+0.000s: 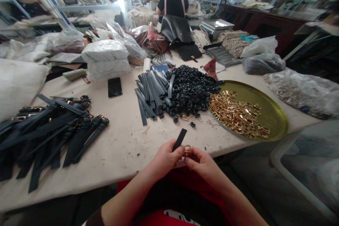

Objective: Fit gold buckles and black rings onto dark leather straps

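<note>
Over the table's front edge, my left hand [166, 157] is closed on a short black strap [180, 139], whose upper end sticks up past the fingers. My right hand [199, 160] pinches a small gold buckle [186, 149] close beside the strap. The fingertips of both hands nearly meet, and they partly hide where strap and buckle come together. Beyond the hands lie a bundle of black straps [152, 91] and a heap of small black loops [189, 88]. Gold buckles [235, 111] are piled on a round gold tray [275, 113] to the right.
Black straps with buckles fitted [60, 130] are piled at the left. A phone [114, 87] and a plastic-wrapped white bundle [106, 58] lie behind. A black bag [177, 30] stands at the back, near a person in black [175, 1]. A grey bin [291, 169] is at lower right.
</note>
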Demonstrator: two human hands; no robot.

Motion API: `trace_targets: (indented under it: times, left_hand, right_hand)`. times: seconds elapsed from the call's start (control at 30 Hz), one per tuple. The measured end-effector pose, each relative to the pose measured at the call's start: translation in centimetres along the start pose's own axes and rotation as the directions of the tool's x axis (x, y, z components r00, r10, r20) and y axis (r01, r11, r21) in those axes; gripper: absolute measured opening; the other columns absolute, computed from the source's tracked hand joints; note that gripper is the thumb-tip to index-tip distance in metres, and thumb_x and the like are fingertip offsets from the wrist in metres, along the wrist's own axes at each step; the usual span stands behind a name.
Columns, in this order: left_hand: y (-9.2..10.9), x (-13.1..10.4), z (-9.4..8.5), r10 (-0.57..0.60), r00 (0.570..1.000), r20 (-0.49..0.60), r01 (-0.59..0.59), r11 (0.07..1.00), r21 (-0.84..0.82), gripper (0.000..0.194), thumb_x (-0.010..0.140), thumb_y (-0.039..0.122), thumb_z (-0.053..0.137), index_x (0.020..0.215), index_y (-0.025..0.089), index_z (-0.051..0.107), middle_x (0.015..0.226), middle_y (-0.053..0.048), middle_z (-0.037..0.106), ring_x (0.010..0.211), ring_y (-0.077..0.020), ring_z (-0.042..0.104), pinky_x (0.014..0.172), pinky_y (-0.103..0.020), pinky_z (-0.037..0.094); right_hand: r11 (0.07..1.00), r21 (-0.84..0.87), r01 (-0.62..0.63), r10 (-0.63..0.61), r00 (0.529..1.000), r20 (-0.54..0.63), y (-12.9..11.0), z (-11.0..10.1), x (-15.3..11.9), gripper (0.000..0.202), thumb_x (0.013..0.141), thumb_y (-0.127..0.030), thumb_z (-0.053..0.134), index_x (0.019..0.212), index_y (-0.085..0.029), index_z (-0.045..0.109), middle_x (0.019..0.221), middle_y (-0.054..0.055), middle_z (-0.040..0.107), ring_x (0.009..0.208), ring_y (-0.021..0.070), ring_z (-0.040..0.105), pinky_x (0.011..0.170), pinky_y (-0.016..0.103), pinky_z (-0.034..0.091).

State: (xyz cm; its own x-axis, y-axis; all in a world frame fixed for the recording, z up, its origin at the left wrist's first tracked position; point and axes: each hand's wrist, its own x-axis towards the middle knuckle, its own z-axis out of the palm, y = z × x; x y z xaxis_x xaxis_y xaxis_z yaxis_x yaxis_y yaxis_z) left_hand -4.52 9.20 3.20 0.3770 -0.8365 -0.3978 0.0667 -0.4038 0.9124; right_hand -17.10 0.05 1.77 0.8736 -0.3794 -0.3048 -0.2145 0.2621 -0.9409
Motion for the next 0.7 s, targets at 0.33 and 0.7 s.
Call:
trace_targets:
  times: [0.33,0.7]
  left_hand:
    - [0.3,-0.5,0.4,0.085,0.996,-0.012,-0.081,0.977,0.196,0.025,0.080,0.036,0.045,0.086,0.014,0.057,0.077,-0.002,0.058,0.071,-0.0150,0.051,0.061,-0.022,0.037]
    - [0.0,-0.8,0.5,0.088,0.995,-0.052,-0.074,0.969,0.237,0.024,0.081,0.035,0.044,0.084,0.015,0.058,0.073,-0.001,0.060,0.067,-0.0150,0.052,0.059,-0.023,0.036]
  right_hand:
    - [0.996,0.092,-0.001,0.019,0.980,-0.199,0.5,0.1,-0.3,0.027,0.066,-0.039,0.069,0.073,-0.018,0.054,0.064,-0.003,0.054,0.060,0.0111,0.048,0.057,0.024,0.037]
    - [0.946,0.314,-0.075,0.090,0.995,-0.033,0.5,0.0,-0.7,0.045,0.068,-0.032,0.069,0.107,-0.022,0.050,0.073,-0.003,0.057,0.059,0.0088,0.050,0.059,0.023,0.039]
